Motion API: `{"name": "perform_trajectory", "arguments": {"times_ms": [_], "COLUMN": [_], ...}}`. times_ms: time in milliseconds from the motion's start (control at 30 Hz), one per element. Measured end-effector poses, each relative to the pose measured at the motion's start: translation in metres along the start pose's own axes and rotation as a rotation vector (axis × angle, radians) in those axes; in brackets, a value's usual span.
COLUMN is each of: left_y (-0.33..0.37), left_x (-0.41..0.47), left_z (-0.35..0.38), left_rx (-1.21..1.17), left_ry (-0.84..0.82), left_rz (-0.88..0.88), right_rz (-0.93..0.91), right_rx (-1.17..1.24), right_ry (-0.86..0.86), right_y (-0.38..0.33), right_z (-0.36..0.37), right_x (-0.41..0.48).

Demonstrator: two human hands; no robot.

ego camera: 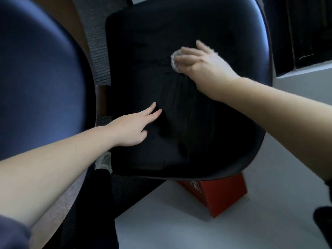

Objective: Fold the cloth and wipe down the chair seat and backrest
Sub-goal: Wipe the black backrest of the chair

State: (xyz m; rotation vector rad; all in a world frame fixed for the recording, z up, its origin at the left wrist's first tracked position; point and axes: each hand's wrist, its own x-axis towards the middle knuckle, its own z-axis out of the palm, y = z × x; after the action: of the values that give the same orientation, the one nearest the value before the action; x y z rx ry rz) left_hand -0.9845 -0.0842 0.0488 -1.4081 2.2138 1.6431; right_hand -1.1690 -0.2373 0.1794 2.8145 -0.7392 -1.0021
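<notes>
A black chair fills the middle of the head view, its seat (pixel 188 141) facing me and its curved backrest rim (pixel 258 33) at the upper right. My right hand (pixel 203 60) presses a small bunched white cloth (pixel 174 62) flat against the black surface; most of the cloth is hidden under the fingers. My left hand (pixel 136 126) rests flat on the seat near its left edge, fingers apart, holding nothing.
A second dark chair back (pixel 39 78) bulges close at the left. A red box (pixel 219 193) sits on the pale floor under the chair's front edge. A dark cabinet (pixel 305 33) stands at the upper right. My dark trouser leg (pixel 95 203) and shoe (pixel 104 161) are below the seat.
</notes>
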Motion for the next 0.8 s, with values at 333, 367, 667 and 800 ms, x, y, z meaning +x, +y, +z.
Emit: {"name": "perform_trajectory", "arguments": {"times_ms": [333,367,667,800], "left_y": [-0.001,-0.003,-0.009,-0.008], "left_x": [-0.008,-0.010,-0.020,-0.020], "left_z": [-0.004,-0.003,0.022,0.027], "left_rx": [0.019,0.016,-0.055,-0.104], "left_ry": [-0.040,-0.044,-0.065,-0.039], "left_rz": [0.004,0.000,-0.037,-0.049], "right_rz": [0.110,0.103,0.112,0.081], "right_rx": [0.065,0.062,0.034,0.123], "right_ry": [0.149,0.176,0.069,0.120], "right_y": [0.010,0.001,-0.023,-0.062], "right_z": [0.003,0.012,0.026,0.036], "right_x": [0.022,0.026,0.029,0.008]}}
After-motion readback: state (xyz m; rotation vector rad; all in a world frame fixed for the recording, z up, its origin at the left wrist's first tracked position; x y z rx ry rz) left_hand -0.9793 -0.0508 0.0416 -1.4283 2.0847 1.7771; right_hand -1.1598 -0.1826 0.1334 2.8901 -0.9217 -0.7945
